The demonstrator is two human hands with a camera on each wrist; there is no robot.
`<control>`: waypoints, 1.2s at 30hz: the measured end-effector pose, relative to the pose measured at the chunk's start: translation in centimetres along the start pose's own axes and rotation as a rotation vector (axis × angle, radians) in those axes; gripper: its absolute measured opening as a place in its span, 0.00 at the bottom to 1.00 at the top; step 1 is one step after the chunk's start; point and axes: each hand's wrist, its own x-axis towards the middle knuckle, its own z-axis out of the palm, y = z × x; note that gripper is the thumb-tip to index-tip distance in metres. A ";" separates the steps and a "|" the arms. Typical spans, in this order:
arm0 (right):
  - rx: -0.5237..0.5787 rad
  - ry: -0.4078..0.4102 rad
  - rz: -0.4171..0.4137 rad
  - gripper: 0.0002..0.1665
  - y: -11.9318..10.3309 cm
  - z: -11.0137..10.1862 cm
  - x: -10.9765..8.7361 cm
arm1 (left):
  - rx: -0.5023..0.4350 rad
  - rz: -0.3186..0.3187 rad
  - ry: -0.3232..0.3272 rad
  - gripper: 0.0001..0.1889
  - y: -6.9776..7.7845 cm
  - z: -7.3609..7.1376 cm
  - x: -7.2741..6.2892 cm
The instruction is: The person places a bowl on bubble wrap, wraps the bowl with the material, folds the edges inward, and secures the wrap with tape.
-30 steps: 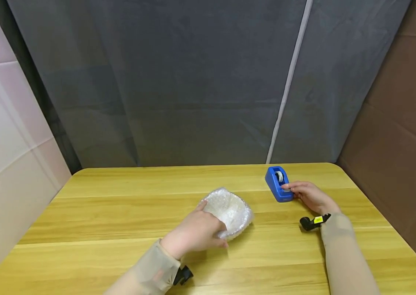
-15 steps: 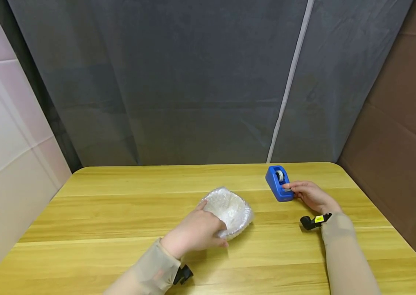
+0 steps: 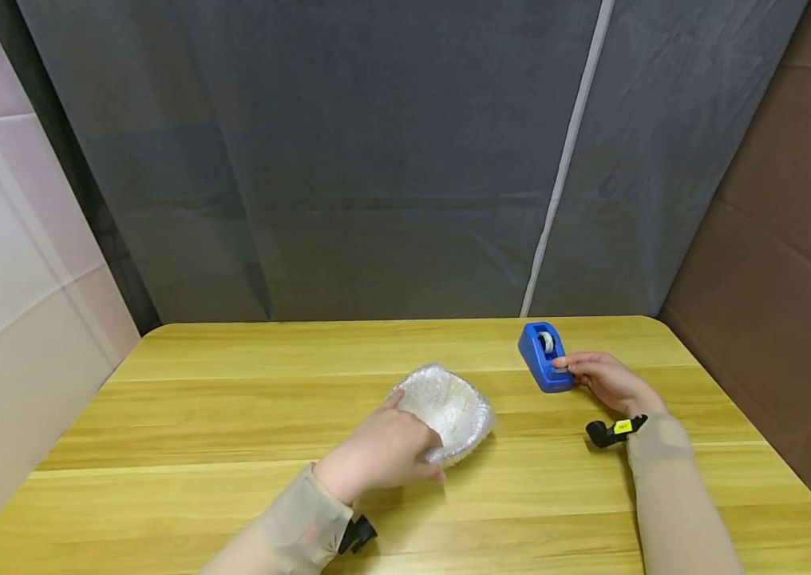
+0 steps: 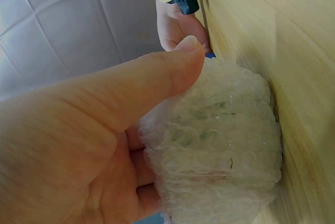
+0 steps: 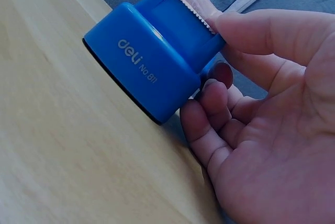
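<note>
In the head view, my left hand (image 3: 385, 449) grips a rounded bundle of clear bubble wrap (image 3: 452, 409) on the wooden table (image 3: 233, 431). The left wrist view shows the thumb along one side of the wrap (image 4: 225, 140) and the other fingers partly hidden behind it; faint greenish marks show through. Farther right, my right hand (image 3: 612, 382) holds the front end of a blue tape dispenser (image 3: 545, 374), a white roll inside it. Seen from the right wrist, thumb and forefinger meet at its serrated cutter (image 5: 194, 12), and the other fingers curl close beside its body (image 5: 141, 67).
A grey curtain (image 3: 377, 176) with a pale strip hangs behind the table's far edge. Brown cloth (image 3: 772, 263) stands along the right side, whitish cloth (image 3: 10, 239) along the left. Each wrist carries a small black camera.
</note>
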 end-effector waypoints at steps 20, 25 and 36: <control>-0.213 0.205 0.275 0.17 -3.3 1.4 0.1 | 0.002 -0.009 0.001 0.16 0.0 0.1 0.0; -0.185 0.247 0.278 0.19 -3.9 2.1 0.4 | 0.009 -0.007 -0.001 0.15 0.0 0.1 0.0; -0.035 0.285 0.268 0.17 -3.7 2.6 0.7 | -0.011 -0.018 0.000 0.15 0.2 0.0 -0.1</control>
